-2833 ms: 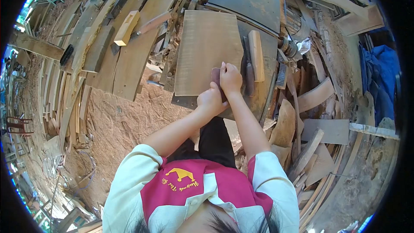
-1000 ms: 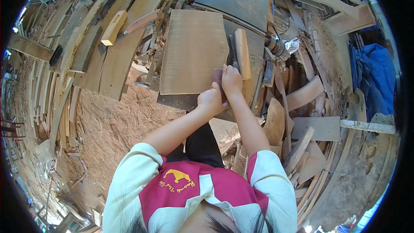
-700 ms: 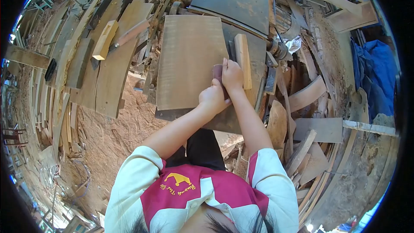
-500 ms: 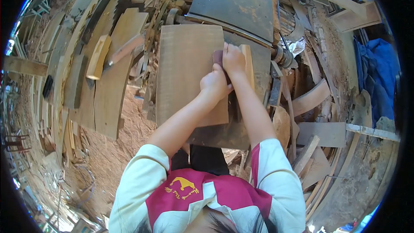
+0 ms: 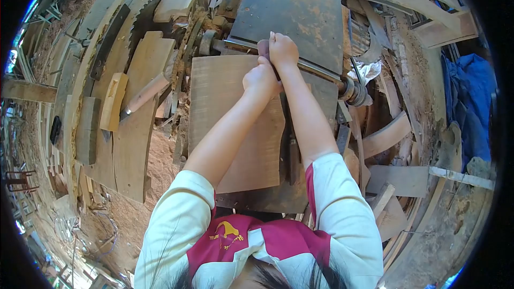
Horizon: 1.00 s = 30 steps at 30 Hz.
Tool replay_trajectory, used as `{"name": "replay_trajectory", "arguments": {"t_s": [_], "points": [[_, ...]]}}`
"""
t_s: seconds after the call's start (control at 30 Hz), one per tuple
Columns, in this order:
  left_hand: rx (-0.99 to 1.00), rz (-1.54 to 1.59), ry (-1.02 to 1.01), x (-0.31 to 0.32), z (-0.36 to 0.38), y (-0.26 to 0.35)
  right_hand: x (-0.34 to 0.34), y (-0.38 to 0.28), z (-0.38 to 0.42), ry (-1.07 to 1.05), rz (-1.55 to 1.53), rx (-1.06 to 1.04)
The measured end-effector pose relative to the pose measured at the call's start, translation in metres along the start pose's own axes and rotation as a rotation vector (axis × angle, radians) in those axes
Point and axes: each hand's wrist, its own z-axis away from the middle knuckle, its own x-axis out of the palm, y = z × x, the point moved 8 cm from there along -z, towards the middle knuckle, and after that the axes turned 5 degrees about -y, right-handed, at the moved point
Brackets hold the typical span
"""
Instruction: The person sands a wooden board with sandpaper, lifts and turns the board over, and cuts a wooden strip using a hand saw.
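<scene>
A wide, flat wooden board (image 5: pixel 230 123) lies in front of me on a dark metal machine table (image 5: pixel 251 199). At the board's upper right corner, my left hand (image 5: pixel 261 80) and my right hand (image 5: pixel 284 52) are close together, both with curled fingers. Between them shows a purple-brown piece that looks like sandpaper (image 5: pixel 263 48); its lower part is hidden by the hands. The left hand is over the board's right edge, thumb side up. The right hand is a little farther away, near the metal shaft of the machine.
A rusty metal plate (image 5: pixel 292 10) stands beyond the board. To the left are planks with a wooden hand plane (image 5: pixel 114 101), a wooden-handled tool (image 5: pixel 144 95) and a toothed saw blade (image 5: pixel 142 24). Wood offcuts and a blue tarp (image 5: pixel 471 101) lie to the right.
Both hands have moved forward, away from me, along the board's right edge with the purple-brown piece. My view has shifted, so the board appears lower.
</scene>
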Motion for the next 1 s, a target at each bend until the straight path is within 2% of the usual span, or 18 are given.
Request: {"name": "replay_trajectory", "arguments": {"t_s": [0.13,0.27,0.33,0.67,0.83,1.0], "points": [[0.09,-0.014,0.037,0.007,0.027,-0.007,-0.007,0.003,0.035,0.046,0.028,-0.026],[0.105,-0.015,0.088,0.026,0.092,-0.021,-0.013,-0.007,0.102,0.063,0.002,-0.087],[0.11,0.005,0.097,0.034,0.128,-0.029,-0.016,-0.01,0.14,0.004,0.047,-0.037],[0.121,-0.028,0.004,0.092,0.281,-0.069,-0.037,-0.034,0.312,-0.024,-0.056,-0.068],[0.123,-0.05,-0.004,0.09,0.288,-0.071,-0.035,-0.032,0.317,-0.003,-0.112,0.001],[0.11,-0.06,0.008,0.079,0.263,-0.069,-0.032,-0.036,0.291,0.051,-0.141,-0.025]]}}
